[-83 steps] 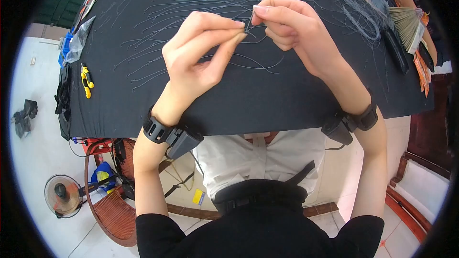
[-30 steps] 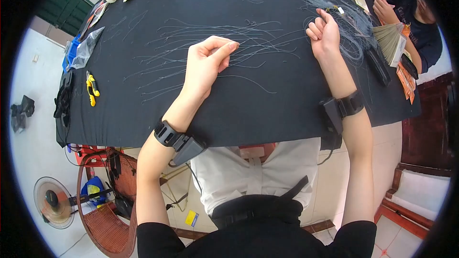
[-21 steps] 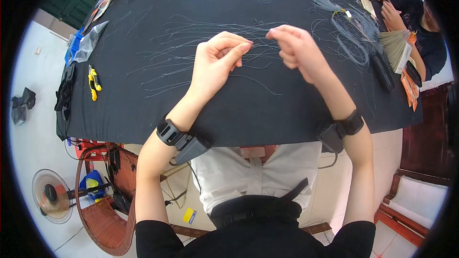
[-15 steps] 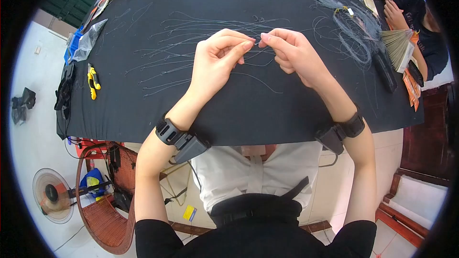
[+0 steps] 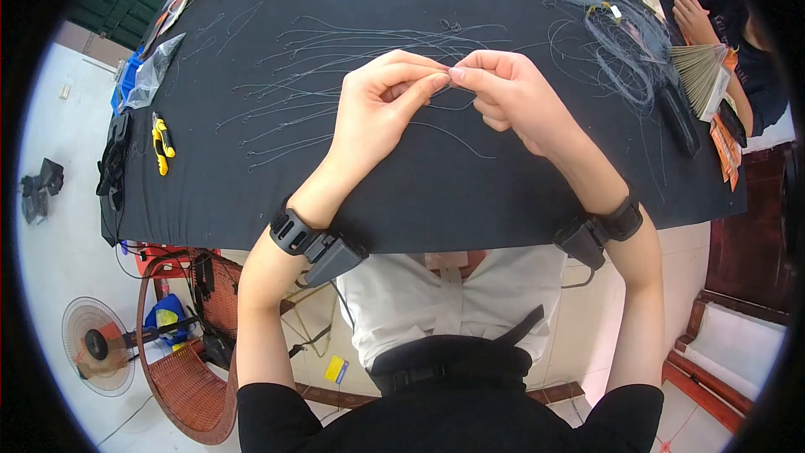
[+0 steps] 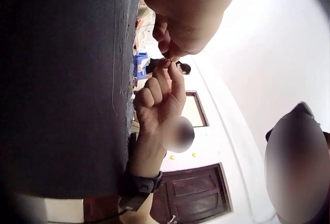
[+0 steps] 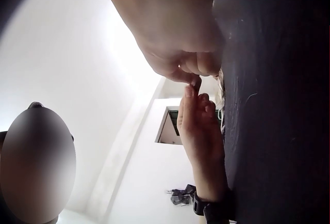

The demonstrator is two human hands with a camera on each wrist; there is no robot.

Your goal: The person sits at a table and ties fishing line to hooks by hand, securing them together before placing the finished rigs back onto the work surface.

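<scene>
In the head view my left hand [image 5: 373, 109] pinches with thumb and forefinger over the middle of the black-covered table. My right hand [image 5: 520, 101] meets it there, thumb and forefinger pinched at the same spot. A thin grey fishing line appears to run between the touching fingertips, mostly hidden by them. Below and beyond the hands lie several grey fishing lines [image 5: 310, 67], spread side by side, with small loops or bends at their left ends. Both wrist views show the fingertips of the left hand [image 7: 198, 131] and right hand [image 6: 160, 95] together, raised above the cloth.
A tied bundle of grey line [image 5: 616, 54] lies at the right, beside a fan of pale strips [image 5: 700, 75] and a black case [image 5: 677, 122]. Yellow-handled cutters [image 5: 162, 144] and a clear plastic bag [image 5: 153, 75] are at the left. Another person [image 5: 729, 42] sits at the far right.
The right hand has come back left from beside the line bundle, and its fingertips now meet the left hand's. The left hand has shifted slightly right, still pinching.
</scene>
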